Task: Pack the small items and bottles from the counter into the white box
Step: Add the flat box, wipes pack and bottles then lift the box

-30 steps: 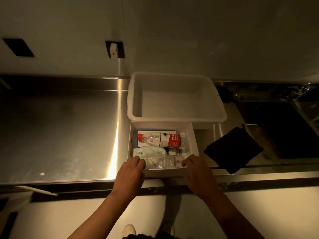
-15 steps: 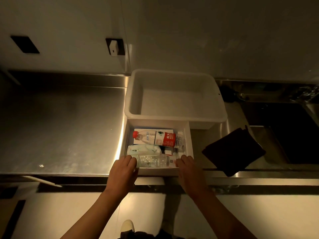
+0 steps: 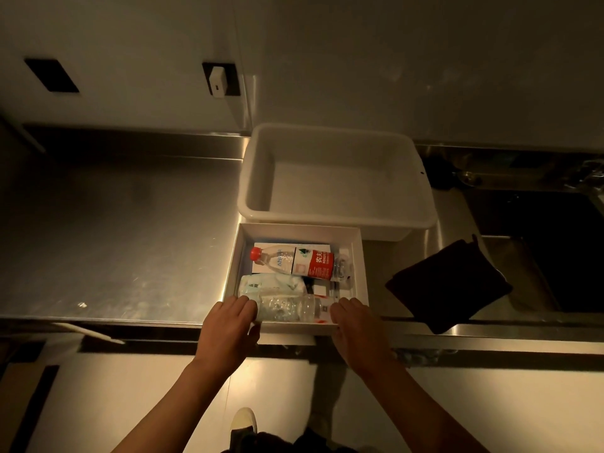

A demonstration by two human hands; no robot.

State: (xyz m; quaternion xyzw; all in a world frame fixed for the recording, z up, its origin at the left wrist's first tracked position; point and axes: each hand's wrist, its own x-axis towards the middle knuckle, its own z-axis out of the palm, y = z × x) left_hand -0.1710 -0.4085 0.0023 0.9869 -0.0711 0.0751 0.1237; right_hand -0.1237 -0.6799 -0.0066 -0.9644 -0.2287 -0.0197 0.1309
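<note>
A shallow white box [image 3: 359, 256] sits at the steel counter's front edge. Inside it lie a red-capped water bottle [image 3: 300, 261] with a red label, a white tissue pack [image 3: 271, 284] and a clear crumpled bottle [image 3: 291, 308] along the near wall. A small white packet lies under the red-capped bottle. My left hand [image 3: 228, 325] grips the box's near left corner, fingers over the rim. My right hand [image 3: 354, 322] grips the near right corner. Both thumbs are hidden under the box's front.
A large empty white tub [image 3: 333, 178] stands directly behind the box. A black cloth [image 3: 447, 286] lies to the right, partly over the dark sink [image 3: 555, 243]. Bare steel counter [image 3: 114, 230] stretches left. A wall outlet with a white plug [image 3: 218, 78] is above.
The view has shifted slightly; both hands stay on the box's near corners. The box looks nudged a little towards the tub.
</note>
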